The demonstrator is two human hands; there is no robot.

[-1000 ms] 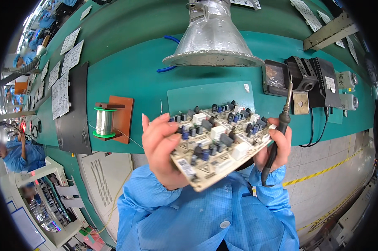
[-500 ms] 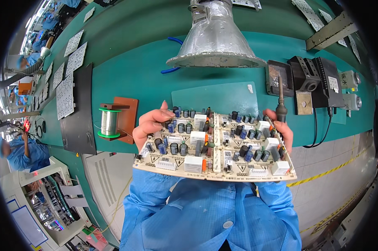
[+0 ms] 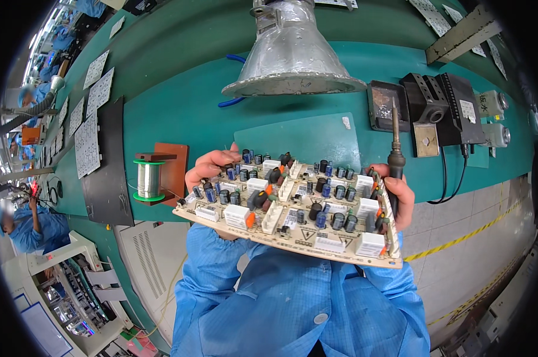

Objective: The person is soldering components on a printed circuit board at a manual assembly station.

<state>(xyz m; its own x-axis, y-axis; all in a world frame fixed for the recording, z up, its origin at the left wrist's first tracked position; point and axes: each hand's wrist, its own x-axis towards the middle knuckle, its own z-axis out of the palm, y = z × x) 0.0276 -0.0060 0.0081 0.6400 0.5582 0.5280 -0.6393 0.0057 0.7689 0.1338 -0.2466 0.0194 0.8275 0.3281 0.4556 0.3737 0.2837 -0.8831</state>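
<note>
Both my hands hold up a pale circuit board panel [image 3: 295,235] crowded with dark round capacitors, white block parts and orange discs. Fingers of my left hand [image 3: 208,165] are closed over its far left edge, the thumb partly hidden. My right hand [image 3: 402,193] grips the right edge and also has a soldering iron [image 3: 396,157] in it, its tip pointing away from me. The panel slants, its right front corner lower in the picture than the left. Its underside is out of sight.
A solder wire spool [image 3: 148,180] sits on a brown stand [image 3: 172,169] at left. Ahead hangs a metal funnel-shaped hood [image 3: 295,65]. A dark tray [image 3: 389,107], iron holder [image 3: 422,98], black box [image 3: 461,113] and bottles [image 3: 496,134] stand right. White boards [image 3: 89,146] lie far left.
The panel has tilted, with its left end higher and its right front corner lower in the picture. Both hands moved with it, still gripping. The surroundings have shifted slightly left in view.
</note>
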